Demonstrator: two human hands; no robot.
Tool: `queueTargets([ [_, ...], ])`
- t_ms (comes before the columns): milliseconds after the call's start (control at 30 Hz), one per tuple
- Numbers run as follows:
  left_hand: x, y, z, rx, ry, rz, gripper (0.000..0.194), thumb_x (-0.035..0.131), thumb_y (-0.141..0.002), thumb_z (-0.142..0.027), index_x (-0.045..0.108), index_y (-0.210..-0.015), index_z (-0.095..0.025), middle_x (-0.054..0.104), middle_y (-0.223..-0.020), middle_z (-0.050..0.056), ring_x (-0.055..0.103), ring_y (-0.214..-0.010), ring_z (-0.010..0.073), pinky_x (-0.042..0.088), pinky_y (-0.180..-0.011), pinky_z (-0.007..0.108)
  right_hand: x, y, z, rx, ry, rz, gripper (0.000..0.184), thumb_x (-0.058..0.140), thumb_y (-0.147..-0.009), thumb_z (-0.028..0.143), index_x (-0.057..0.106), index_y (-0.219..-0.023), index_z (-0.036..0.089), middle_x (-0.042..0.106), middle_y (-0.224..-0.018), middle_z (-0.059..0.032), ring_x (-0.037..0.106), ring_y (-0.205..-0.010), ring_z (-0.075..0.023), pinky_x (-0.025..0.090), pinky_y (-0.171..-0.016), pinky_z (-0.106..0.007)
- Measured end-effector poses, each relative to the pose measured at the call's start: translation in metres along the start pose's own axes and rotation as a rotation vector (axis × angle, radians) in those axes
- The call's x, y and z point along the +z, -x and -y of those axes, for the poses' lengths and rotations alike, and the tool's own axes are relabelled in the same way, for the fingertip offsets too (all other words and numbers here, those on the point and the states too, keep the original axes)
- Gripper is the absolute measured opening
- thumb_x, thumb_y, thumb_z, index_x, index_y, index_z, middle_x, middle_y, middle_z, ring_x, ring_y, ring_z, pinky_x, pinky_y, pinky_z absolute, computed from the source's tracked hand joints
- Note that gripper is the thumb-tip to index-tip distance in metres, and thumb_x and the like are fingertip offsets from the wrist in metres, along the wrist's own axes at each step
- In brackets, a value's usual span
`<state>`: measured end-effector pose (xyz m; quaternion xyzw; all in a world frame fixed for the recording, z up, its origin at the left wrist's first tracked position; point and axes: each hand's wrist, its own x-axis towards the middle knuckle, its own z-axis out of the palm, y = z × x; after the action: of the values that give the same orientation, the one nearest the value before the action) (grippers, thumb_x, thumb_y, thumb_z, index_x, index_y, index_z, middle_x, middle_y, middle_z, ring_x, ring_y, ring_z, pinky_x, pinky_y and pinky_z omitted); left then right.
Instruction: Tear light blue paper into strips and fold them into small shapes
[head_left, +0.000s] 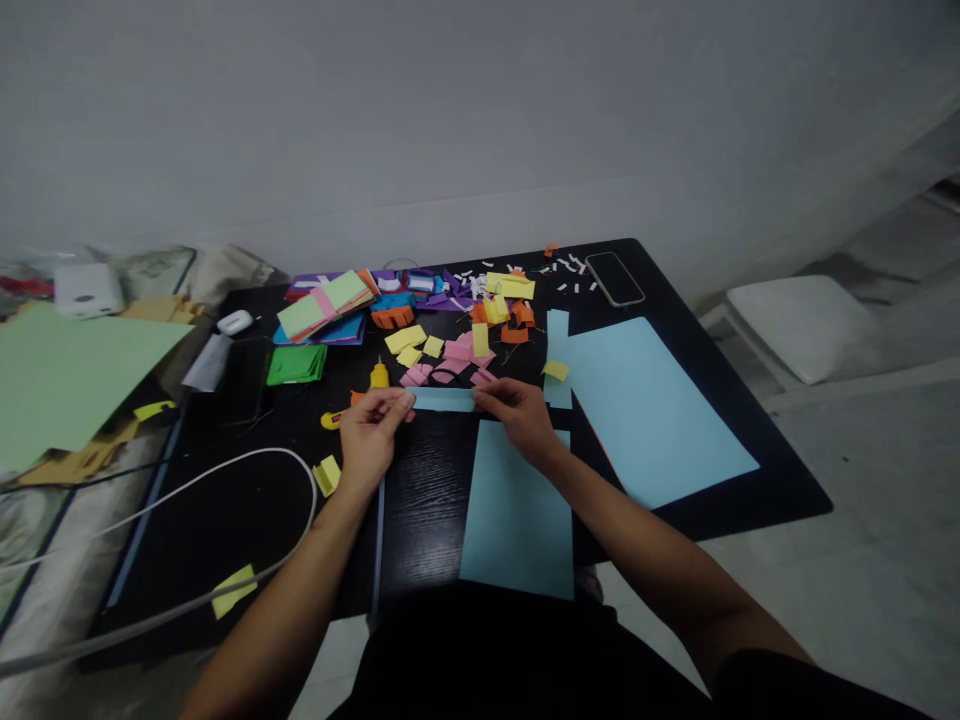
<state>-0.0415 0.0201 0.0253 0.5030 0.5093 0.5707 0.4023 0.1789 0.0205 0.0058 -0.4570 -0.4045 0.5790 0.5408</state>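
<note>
A light blue paper strip (444,399) is stretched level between my two hands, above the black table. My left hand (373,425) pinches its left end between thumb and fingers. At the right end, my right hand (519,412) grips it the same way. Below my right wrist lies a blue paper sheet (517,510), partly covered by my forearm. A larger light blue sheet (656,410) rests to the right, beside a narrow blue strip (557,330) with a yellow scrap on it. A yellow glue gun or similar yellow tool (379,376) sits just behind my left hand.
Pink scraps (457,355), yellow scraps and white snippets litter the table's back. A stack of coloured paper (330,305) and a green folded bundle (297,364) lie at left. A phone (615,278) is back right. A white cable (300,460) loops near my left forearm.
</note>
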Motion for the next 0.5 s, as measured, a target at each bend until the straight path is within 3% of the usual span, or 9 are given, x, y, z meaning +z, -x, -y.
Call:
queueTargets([
  [233, 0.0045, 0.0021, 0.0008, -0.046, 0.045, -0.042, 0.02, 0.087, -0.075, -0.034, 0.08, -0.085, -0.019, 0.07, -0.062, -0.001, 0.063, -0.056, 0.0113, 0.05, -0.059, 0.022, 0.0048, 0.0013, -0.0049, -0.002, -0.074, 0.042, 0.044, 0.093, -0.067, 0.046, 0.071, -0.098, 0.023, 0.074, -0.083, 0.0007, 0.074, -0.082, -0.0179, 0.067, -0.08, -0.037],
  [367, 0.004, 0.002, 0.0011, -0.058, 0.04, -0.029, 0.018, 0.086, -0.076, -0.034, 0.08, -0.084, -0.019, 0.069, -0.062, -0.001, 0.061, -0.055, 0.0112, 0.048, -0.059, 0.022, 0.0052, 0.0008, -0.0075, 0.029, -0.075, 0.104, 0.047, 0.091, -0.069, 0.047, 0.064, -0.099, 0.022, 0.073, -0.075, 0.0024, 0.076, -0.072, -0.0181, 0.068, -0.073, -0.037],
  [500, 0.0044, 0.0018, 0.0004, -0.08, 0.055, -0.024, 0.017, 0.086, -0.075, -0.033, 0.079, -0.082, -0.019, 0.068, -0.06, -0.001, 0.06, -0.055, 0.011, 0.045, -0.058, 0.023, 0.004, 0.0002, -0.0071, 0.009, -0.047, 0.087, 0.047, 0.09, -0.072, 0.046, 0.058, -0.098, 0.023, 0.073, -0.069, 0.0042, 0.076, -0.066, -0.018, 0.067, -0.069, -0.035],
])
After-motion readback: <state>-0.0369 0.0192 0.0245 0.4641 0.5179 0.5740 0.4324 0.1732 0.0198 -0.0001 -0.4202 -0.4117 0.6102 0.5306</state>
